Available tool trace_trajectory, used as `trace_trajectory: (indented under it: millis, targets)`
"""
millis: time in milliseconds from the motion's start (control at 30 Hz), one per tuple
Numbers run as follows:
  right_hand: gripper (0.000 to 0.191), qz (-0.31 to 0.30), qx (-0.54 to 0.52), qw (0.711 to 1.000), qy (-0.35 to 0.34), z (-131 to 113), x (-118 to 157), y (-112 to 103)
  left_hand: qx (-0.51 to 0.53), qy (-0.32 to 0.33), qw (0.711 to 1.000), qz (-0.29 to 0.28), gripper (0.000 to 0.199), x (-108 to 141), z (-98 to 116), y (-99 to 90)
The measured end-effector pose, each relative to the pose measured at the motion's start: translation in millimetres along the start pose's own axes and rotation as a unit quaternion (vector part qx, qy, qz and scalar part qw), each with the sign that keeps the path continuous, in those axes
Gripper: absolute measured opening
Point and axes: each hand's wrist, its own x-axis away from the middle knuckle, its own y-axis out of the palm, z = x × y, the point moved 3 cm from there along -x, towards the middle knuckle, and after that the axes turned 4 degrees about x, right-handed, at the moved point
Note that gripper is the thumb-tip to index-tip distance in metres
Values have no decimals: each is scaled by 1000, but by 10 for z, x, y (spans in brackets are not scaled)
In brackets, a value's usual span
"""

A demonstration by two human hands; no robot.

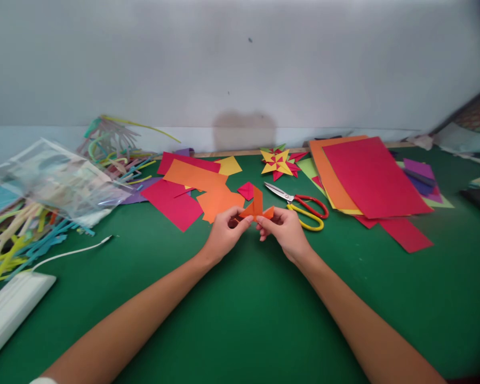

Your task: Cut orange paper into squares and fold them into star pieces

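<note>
Over there, the left hand (226,233) and right hand (286,233) pinch a folded orange origami piece (257,204) between them, over the green surface (260,314), near the red-and-yellow-handled scissors (290,198).

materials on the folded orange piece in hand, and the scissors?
Folded orange piece: likely matte paper; flat faces, sharp folds. Scissor blades: apparently metal, from the silvery-grey sheen. Scissor handles: red and yellow, smooth; probably plastic, though coated metal is possible.

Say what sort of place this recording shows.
Probably a papercraft work area, though the wider room is hard to tell: scissors, a yellow folded star and a folded orange paper held above the green tabletop.
</note>
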Motion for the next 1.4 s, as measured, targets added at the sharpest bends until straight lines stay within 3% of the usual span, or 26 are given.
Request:
trace_trajectory:
  millis: [200,333,500,867,1133,1400]
  targets:
    - [28,-25,17,1000,5,4,-16,-22,-4,-4,1000,-11,24,-7,-15,-5]
    - [20,-75,105,991,-29,-57,-59,-95,-8,-9,999,-33,21,-20,-23,-2]
    - [20,-65,173,982,-31,-88,-81,-179,-22,-6,998,-59,20,-23,-19,15]
    - [29,17,27,999,14,-54,7,-38,11,2,999,-30,24,1,4,25]
    - [25,32,12,999,4,-4,-22,-19,3,7,1000,-15,22,-15,-68,9]
    - [33,42,23,999,16,27,-34,-36,54,7,998,9,21,-31,-64,6]
